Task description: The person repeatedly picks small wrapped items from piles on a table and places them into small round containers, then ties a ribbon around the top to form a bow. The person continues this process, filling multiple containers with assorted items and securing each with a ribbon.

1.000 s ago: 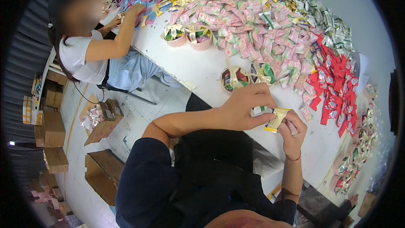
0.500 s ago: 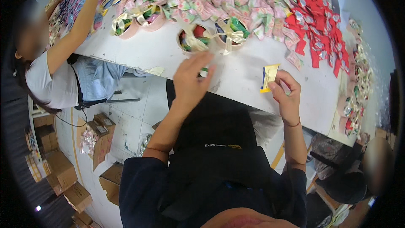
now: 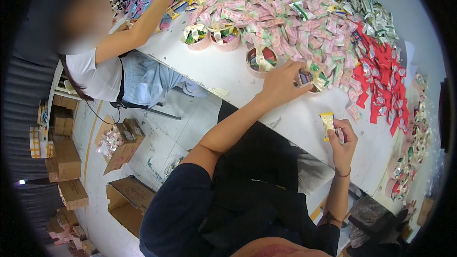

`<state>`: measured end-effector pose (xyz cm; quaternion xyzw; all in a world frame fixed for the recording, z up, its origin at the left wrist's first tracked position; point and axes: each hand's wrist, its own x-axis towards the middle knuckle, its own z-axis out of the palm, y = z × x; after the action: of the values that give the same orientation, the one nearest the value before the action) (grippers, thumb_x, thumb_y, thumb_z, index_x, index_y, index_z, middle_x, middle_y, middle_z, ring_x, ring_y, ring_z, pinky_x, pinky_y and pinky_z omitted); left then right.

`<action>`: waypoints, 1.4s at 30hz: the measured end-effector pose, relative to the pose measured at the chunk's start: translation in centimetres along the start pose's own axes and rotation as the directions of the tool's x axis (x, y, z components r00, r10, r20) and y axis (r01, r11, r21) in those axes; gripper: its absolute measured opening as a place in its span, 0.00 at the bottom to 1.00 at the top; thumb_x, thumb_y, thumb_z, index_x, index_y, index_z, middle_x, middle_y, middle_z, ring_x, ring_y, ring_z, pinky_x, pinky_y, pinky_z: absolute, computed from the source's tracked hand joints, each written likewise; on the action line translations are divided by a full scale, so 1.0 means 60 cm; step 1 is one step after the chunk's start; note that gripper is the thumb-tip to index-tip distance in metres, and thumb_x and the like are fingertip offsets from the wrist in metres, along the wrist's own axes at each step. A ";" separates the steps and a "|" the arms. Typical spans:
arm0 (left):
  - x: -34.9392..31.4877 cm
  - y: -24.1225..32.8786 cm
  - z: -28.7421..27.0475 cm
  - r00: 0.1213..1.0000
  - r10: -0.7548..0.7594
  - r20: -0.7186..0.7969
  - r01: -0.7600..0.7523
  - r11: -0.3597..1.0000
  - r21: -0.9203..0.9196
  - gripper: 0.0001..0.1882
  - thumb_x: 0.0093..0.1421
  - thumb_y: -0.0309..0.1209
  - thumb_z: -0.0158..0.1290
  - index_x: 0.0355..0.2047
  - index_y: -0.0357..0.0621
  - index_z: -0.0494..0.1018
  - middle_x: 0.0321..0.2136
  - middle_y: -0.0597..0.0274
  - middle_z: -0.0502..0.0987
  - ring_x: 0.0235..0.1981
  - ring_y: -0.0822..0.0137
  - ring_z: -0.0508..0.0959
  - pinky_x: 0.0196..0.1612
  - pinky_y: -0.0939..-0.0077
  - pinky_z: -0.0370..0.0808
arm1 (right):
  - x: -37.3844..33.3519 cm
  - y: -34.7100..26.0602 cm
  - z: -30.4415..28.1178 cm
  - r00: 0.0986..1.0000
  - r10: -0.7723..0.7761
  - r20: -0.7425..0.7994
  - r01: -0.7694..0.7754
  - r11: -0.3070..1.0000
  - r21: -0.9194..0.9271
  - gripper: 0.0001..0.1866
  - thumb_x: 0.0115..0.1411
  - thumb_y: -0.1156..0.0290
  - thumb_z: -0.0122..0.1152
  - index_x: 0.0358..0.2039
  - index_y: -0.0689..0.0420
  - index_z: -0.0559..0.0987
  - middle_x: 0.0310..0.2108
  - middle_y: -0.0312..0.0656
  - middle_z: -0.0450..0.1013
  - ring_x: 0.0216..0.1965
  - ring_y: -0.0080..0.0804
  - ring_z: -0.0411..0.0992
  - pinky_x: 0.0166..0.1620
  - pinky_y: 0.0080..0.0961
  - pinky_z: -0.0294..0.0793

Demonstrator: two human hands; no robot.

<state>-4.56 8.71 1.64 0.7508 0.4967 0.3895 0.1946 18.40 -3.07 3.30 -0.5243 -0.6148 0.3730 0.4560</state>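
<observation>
My right hand (image 3: 343,143), fingers closed, holds a small yellow wrapped packet (image 3: 327,123) above the table's near edge. A second, pale packet (image 3: 340,136) shows in its palm. My left hand (image 3: 282,85) is at a round ribboned box (image 3: 320,77), with fingers and thumb curved around its near left side; part of the box is hidden behind them. Colourful packets show inside. Just left stands another round box (image 3: 254,72) with a cream ribbon, filled with dark, red and green packets.
Pink packets (image 3: 271,16) lie heaped across the table, with yellow, silver-green and red packets (image 3: 381,81) around them. Two pink ribboned boxes (image 3: 224,43) stand farther left. A co-worker's arm (image 3: 138,35) reaches over the far left. More filled boxes (image 3: 397,166) line the right edge.
My left hand has moved right and come to the right-hand ribboned box. My right hand still holds the yellow packet. The whole view has shifted and turned.
</observation>
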 end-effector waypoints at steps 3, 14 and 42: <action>-0.010 0.000 0.015 0.997 0.081 0.003 -0.080 0.994 -0.079 0.24 0.48 0.41 0.64 0.44 0.45 0.75 0.35 0.61 0.77 0.32 0.61 0.79 0.32 0.66 0.75 | -0.006 0.004 -0.021 0.999 -0.032 0.030 0.034 0.997 -0.063 0.13 0.53 0.83 0.60 0.40 0.64 0.78 0.32 0.38 0.71 0.34 0.25 0.67 0.40 0.18 0.64; -0.011 0.073 0.023 0.836 0.487 0.254 -0.471 0.873 -0.125 0.24 0.46 0.43 0.65 0.45 0.53 0.76 0.42 0.64 0.79 0.37 0.58 0.80 0.35 0.64 0.75 | -0.027 -0.058 -0.052 0.976 -0.153 0.156 0.212 0.839 -0.501 0.17 0.51 0.83 0.60 0.44 0.61 0.79 0.35 0.49 0.74 0.35 0.44 0.73 0.40 0.31 0.72; 0.031 0.043 0.079 0.868 0.186 0.461 0.097 0.846 -0.525 0.11 0.54 0.34 0.63 0.31 0.38 0.81 0.24 0.61 0.80 0.23 0.74 0.76 0.28 0.78 0.72 | 0.046 -0.028 -0.068 0.889 -0.186 0.417 0.386 0.796 -0.467 0.20 0.43 0.87 0.59 0.39 0.56 0.79 0.35 0.43 0.73 0.38 0.45 0.73 0.39 0.35 0.73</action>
<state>1.04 9.72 1.18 0.7530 0.2843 0.3107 0.5057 21.68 -0.71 6.58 -0.4548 -0.8385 0.1982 0.2254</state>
